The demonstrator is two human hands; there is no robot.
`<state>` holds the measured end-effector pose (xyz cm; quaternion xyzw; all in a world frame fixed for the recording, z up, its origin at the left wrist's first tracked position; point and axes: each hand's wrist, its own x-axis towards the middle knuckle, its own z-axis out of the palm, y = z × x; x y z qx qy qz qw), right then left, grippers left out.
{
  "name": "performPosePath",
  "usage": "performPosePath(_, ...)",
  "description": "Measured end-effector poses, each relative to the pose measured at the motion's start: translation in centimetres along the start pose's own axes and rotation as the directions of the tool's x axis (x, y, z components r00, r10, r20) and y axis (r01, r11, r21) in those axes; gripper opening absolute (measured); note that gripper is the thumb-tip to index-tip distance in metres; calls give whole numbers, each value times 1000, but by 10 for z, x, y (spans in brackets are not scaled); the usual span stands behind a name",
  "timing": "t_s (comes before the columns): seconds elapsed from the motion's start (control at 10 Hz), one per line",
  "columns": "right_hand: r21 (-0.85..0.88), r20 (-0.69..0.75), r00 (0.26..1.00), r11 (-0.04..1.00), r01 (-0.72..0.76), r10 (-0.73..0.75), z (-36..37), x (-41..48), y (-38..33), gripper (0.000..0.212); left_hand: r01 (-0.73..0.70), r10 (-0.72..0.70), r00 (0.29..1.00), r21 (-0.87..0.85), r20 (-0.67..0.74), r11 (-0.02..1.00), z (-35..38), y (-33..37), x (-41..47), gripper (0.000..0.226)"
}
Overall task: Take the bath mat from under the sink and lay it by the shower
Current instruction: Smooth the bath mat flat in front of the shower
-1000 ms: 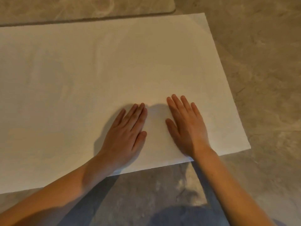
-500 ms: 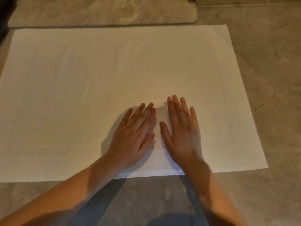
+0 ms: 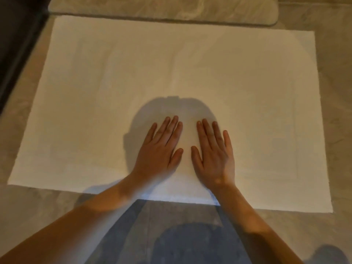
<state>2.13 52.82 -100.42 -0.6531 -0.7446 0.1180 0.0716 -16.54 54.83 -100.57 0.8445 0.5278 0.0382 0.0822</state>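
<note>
A white rectangular bath mat [image 3: 190,73] lies spread flat on the grey stone floor and fills most of the view. My left hand [image 3: 160,147] rests palm down on the mat near its front edge, fingers straight and slightly apart. My right hand [image 3: 213,153] lies flat beside it, a small gap between the two thumbs. Neither hand grips anything. The shadow of my head falls on the mat just beyond the fingers.
A raised marbled stone threshold [image 3: 171,8] runs along the far edge of the mat. A dark vertical panel or frame [image 3: 17,46] stands at the far left. Grey stone floor [image 3: 339,130] shows to the right and in front of the mat.
The view has pulled back and shifted left, so the whole mat and the dark panel at the left now show. Both hands stay flat on the mat, slightly further apart.
</note>
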Motion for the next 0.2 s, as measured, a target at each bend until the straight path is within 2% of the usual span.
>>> performPosePath(0.2, 2, 94, 994, 999, -48, 48, -15, 3, -9, 63, 76, -72, 990, -30, 124, 997, -19, 8, 2, 66)
